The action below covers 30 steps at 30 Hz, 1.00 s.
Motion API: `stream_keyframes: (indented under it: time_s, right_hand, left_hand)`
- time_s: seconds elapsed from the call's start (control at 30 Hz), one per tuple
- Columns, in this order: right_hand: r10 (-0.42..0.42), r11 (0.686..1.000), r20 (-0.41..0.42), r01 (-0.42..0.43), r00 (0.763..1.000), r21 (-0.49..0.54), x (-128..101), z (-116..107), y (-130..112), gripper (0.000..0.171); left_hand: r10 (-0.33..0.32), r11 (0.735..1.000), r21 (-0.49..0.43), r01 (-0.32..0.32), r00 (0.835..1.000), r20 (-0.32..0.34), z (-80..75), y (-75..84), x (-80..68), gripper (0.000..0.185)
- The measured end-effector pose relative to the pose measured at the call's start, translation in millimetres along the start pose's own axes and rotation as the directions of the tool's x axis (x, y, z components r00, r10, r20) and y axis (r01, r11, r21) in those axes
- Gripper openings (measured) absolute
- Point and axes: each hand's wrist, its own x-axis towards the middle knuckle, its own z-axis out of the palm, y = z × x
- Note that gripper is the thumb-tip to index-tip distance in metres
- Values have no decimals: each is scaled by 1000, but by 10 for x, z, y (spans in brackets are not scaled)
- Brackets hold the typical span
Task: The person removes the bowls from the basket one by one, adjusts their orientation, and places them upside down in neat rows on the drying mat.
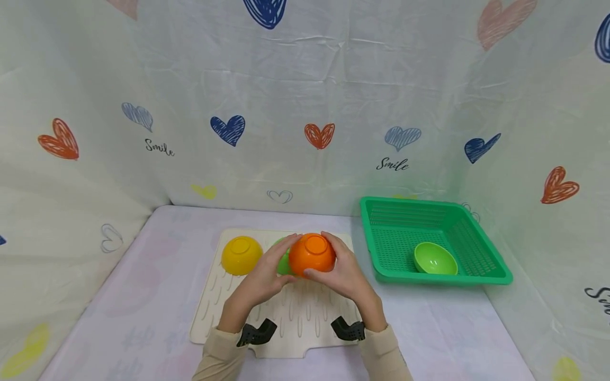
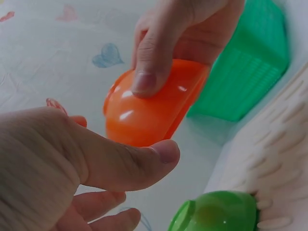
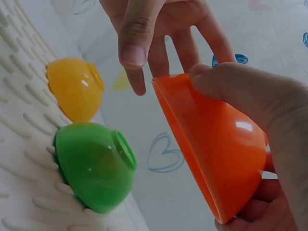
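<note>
An orange bowl hangs upside down just above a cream drying mat. My right hand grips it, thumb on the near wall and fingers over the far side. My left hand reaches its left side with straight, spread fingers; its thumb lies at the bowl's rim. A green bowl sits upside down on the mat, partly hidden behind the orange one. To its left stands a yellow bowl, also upside down.
A green plastic basket stands right of the mat with a light green bowl lying in it. Cloth walls printed with hearts close in the table at the back and on both sides.
</note>
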Motion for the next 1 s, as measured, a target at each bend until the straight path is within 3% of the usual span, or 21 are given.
stream_keyframes:
  time_s: [0.2, 0.47, 0.63, 0.83, 1.0]
  right_hand:
    - [55, 998, -46, -54, 997, 19, 26, -22, 127, 93]
    - [116, 993, -93, -116, 989, 8, 47, -9, 272, 92]
    - [118, 992, -105, -121, 987, -24, 76, 17, 373, 92]
    - [80, 994, -86, -86, 993, -64, 99, 14, 470, 93]
    - [69, 995, -82, -74, 994, -62, 68, -20, 501, 93]
  left_hand:
    - [-41, 999, 3, 41, 999, -12, -26, -3, 1, 88]
    - [-61, 998, -36, 58, 994, -95, 35, -42, 7, 78]
    - [-115, 989, -112, 99, 984, -140, 152, -121, 19, 70]
    - [-167, 970, -203, 137, 976, -138, 363, -215, 68, 53]
    - [-167, 970, -198, 140, 978, -125, 514, -244, 107, 47]
